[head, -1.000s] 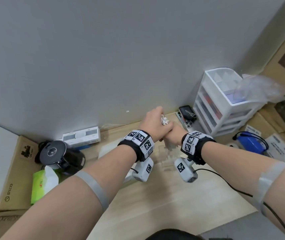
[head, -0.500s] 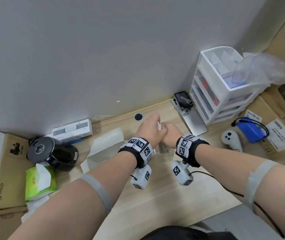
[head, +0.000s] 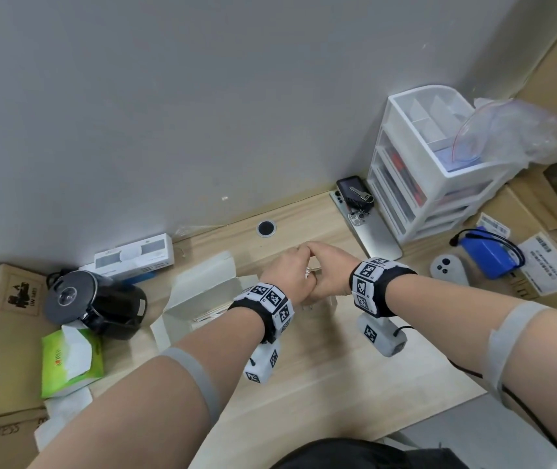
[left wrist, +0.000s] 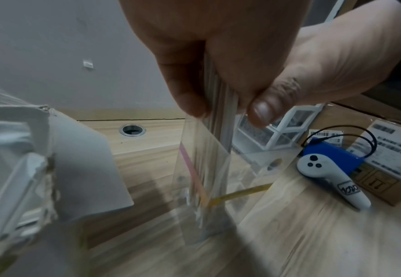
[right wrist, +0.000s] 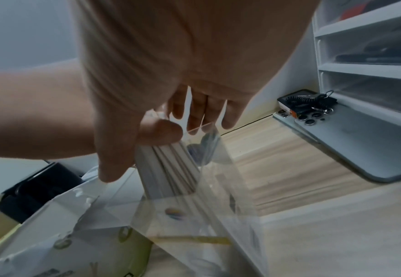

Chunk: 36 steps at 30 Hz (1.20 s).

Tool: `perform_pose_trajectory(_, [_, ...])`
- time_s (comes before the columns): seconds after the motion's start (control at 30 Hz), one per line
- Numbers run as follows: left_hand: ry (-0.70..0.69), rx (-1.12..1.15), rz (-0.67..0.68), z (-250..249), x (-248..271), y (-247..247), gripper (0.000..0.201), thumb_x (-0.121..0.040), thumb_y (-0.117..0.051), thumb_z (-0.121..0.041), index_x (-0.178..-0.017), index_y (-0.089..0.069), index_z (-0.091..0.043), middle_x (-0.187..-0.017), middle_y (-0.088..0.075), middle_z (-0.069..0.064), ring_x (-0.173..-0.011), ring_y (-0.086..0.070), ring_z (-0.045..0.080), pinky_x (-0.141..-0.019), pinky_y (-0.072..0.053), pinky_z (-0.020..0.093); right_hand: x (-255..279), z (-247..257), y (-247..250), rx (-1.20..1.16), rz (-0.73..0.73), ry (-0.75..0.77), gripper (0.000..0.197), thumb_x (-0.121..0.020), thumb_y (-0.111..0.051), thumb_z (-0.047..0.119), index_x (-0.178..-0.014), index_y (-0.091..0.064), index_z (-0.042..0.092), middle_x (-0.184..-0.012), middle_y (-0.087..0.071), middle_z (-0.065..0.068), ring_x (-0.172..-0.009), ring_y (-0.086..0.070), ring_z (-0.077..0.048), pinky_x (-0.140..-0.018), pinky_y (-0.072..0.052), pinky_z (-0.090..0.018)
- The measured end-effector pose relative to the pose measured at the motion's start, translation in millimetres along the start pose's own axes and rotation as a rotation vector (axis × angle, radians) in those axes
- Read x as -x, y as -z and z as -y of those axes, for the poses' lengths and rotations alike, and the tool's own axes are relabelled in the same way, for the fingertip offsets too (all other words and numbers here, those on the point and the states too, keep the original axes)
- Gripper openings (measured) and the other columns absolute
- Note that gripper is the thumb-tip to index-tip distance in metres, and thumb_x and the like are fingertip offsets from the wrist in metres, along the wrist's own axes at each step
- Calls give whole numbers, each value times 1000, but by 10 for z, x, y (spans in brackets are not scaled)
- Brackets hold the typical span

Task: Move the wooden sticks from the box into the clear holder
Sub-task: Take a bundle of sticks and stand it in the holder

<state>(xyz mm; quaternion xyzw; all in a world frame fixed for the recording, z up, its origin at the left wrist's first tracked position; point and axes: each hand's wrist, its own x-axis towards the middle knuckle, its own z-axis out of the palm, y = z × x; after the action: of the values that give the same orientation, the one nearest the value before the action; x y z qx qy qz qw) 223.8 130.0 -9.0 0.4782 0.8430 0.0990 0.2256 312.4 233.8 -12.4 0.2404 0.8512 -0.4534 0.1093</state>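
Observation:
A bundle of pale wooden sticks [left wrist: 223, 116] stands nearly upright over the desk, and both hands grip its top. My left hand [head: 287, 275] pinches it from the left, my right hand [head: 331, 269] from the right, knuckles touching. The sticks' [right wrist: 168, 168] lower ends reach down inside the clear holder [left wrist: 202, 187], seen below the hands [head: 321, 304]. One pink stick [left wrist: 192, 172] and one yellow stick [left wrist: 239, 193] lie in the holder. The open white box [head: 202, 299] sits just left of it, partly hidden by my left wrist.
A white drawer unit [head: 432, 170] stands at the back right, with a phone [head: 371, 231] and a black key case [head: 354, 194] beside it. A white controller [head: 447, 270] and blue pack [head: 488, 255] lie right. A black round device [head: 94, 302] and green tissue pack [head: 70, 360] sit left.
Both hands, still joined on the bundle, have come down toward the desk and the holder. The head view has tilted downward.

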Motion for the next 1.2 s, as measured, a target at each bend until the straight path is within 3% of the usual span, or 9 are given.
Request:
perform_pose_trajectory(0.23, [11, -97, 43, 54, -4, -36, 43, -90, -53, -32, -130, -52, -17, -116, -59, 7, -98, -63, 29, -80, -55, 41, -35, -16, -16, 58, 17, 45, 85, -38, -88, 42, -114, -53, 26, -114, -57, 8, -101, -60, -13, -88, -54, -37])
perform_pose_trajectory(0.37, [11, -93, 6, 128, 22, 17, 30, -90, -52, -35, -113, -58, -16, -109, -62, 5, -96, -64, 29, -77, -52, 36, -76, 36, -27, 68, 34, 72, 84, -37, -87, 43, -112, -54, 24, -112, -58, 5, -99, -60, -15, -86, -54, -37])
perform_pose_trajectory(0.5, [107, -20, -58, 302, 113, 133, 18, -93, -51, -36, -92, -51, -18, -101, -61, 4, -89, -62, 27, -75, -51, 37, -170, 172, -60, 131, -8, 109, 87, -53, -81, 41, -131, -50, 21, -126, -54, 3, -114, -55, -14, -98, -49, -35])
perform_pose_trajectory(0.67, [260, 41, -161, 818, 355, 369, 21, -93, -51, -32, -89, -57, -13, -92, -64, 6, -79, -58, 28, -65, -43, 32, -343, 573, -229, 184, -42, 203, 89, -57, -69, 56, -135, -49, 18, -128, -54, 4, -118, -51, -12, -102, -44, -32])
perform_pose_trajectory(0.77, [362, -3, -166, 1216, 605, 460, 24, -93, -50, -31, -95, -60, -10, -93, -67, 8, -83, -62, 31, -67, -48, 34, -482, 898, -452, 220, -77, 267, 58, -72, -69, 42, -123, -58, 18, -115, -61, 4, -107, -56, -13, -95, -47, -32])
perform_pose_trajectory(0.9, [477, -27, -104, 1671, 975, 487, 21, -91, -49, -29, -95, -60, -11, -91, -66, 8, -79, -62, 29, -64, -48, 32, -629, 1310, -850, 256, 46, 281, 13, -76, -63, 24, -89, -66, 26, -76, -63, 14, -74, -63, -12, -75, -54, -29])
perform_pose_trajectory(1.07, [540, 28, -45, 2057, 1287, 404, 16, -86, -56, -27, -91, -62, -13, -90, -68, 8, -83, -66, 29, -74, -59, 38, -818, 1530, -1387, 551, 316, 199, 21, -79, -61, 21, -98, -70, 17, -94, -71, -2, -86, -69, -24, -77, -59, -35])
perform_pose_trajectory(1.13, [531, 38, -9, 2157, 1344, 363, 15, -87, -57, -27, -93, -62, -15, -91, -68, 6, -84, -66, 27, -73, -59, 36, -903, 1502, -1529, 747, 389, 154, 29, -75, -62, 16, -103, -70, 10, -100, -72, -14, -91, -71, -31, -67, -57, -32])
perform_pose_trajectory(1.2, [492, 37, 23, 2223, 1364, 318, 10, -89, -56, -28, -91, -60, -19, -91, -68, 2, -81, -65, 24, -67, -56, 32, -966, 1488, -1590, 943, 490, 63, 17, -68, -67, 8, -84, -69, 12, -80, -70, -14, -68, -70, -33, -53, -46, -26])
